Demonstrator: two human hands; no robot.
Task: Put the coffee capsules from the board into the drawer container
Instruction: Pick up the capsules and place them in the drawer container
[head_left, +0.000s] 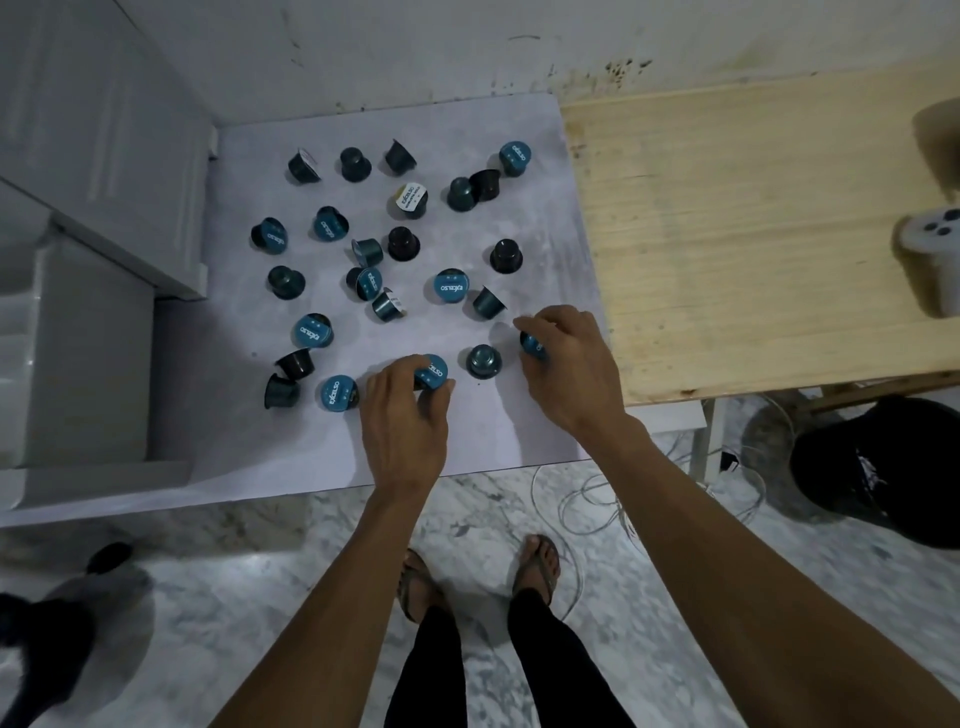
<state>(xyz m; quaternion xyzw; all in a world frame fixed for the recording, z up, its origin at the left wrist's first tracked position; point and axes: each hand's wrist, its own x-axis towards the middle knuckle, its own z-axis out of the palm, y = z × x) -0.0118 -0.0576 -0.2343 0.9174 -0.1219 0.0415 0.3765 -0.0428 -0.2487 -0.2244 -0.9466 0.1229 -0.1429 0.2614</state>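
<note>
At the far left stands the white drawer container (78, 332), its pulled-out drawer just beside the left edge of the pale board (493, 426). Scattered across the board are many coffee capsules (451, 285), some lying lid-up with blue foil showing, others tipped on their sides or resting upside down with their dark bodies uppermost. Near the front edge of the board, the left hand (405, 415) is closed around a blue-lidded capsule (434, 370): the thumb sits at its right side and the fingers curl over its left side, so the capsule lies at the fingertips with its lid still showing above them. Just right of it, an upturned dark capsule (483, 360) rests untouched between the two hands. The right hand (566, 358) reaches in from the right and grips another capsule (532, 344), which lies under the curled fingers at the hand's left side, mostly hidden, only a patch of blue lid visible. Right of the board lies a bare wooden tabletop (753, 234), touching the board's right edge.
</note>
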